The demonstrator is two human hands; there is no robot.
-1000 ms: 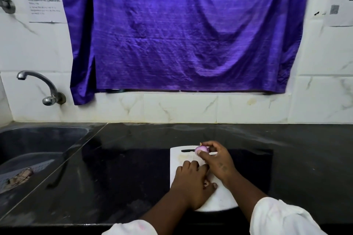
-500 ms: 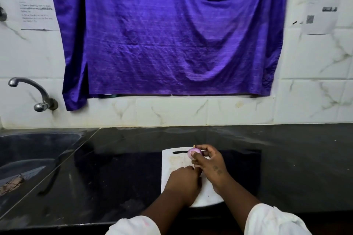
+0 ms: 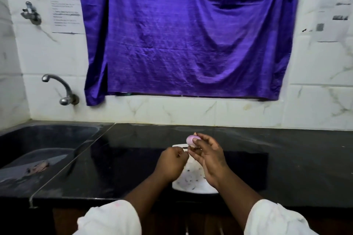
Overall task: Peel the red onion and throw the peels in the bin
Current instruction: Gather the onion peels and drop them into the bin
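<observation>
My right hand (image 3: 207,156) pinches a small pale-purple red onion (image 3: 192,140) between thumb and fingers, lifted above the far end of the white cutting board (image 3: 191,183). A bit of brownish peel hangs under the onion near my fingers. My left hand (image 3: 170,164) is curled just left of it, fingertips pinched together close to the onion's lower side; whether they hold a peel scrap is unclear. Small dark peel bits lie scattered on the board. No bin is in view.
The black countertop (image 3: 286,158) runs left to right. A dark sink (image 3: 38,149) with a tap (image 3: 63,89) sits at the left. A purple cloth (image 3: 191,34) hangs on the white tiled wall behind.
My right hand has lifted the onion up off the board. My left hand has risen from the board and moved up beside the onion. The camera has shifted right and tilted up.
</observation>
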